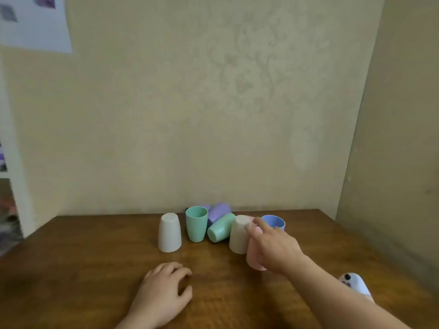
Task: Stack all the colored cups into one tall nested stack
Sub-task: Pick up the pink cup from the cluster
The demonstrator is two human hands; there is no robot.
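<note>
Pink cup [254,257] sat inverted on the wooden table [95,257], right hand [275,248] wrapped around its right side, index finger extended over the base, touching the beige cup [238,236] just left. Whether the grip was closed: can't tell. Left hand [164,293] rested flat, fingers loosely curled, holding nothing. 2 green cups [196,224] sat further left.

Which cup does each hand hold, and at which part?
The right hand grips the pink cup around its side. The left hand holds nothing.

Brown wooden table [95,257] against beige patterned wallpaper [213,103], corner at right.
</note>
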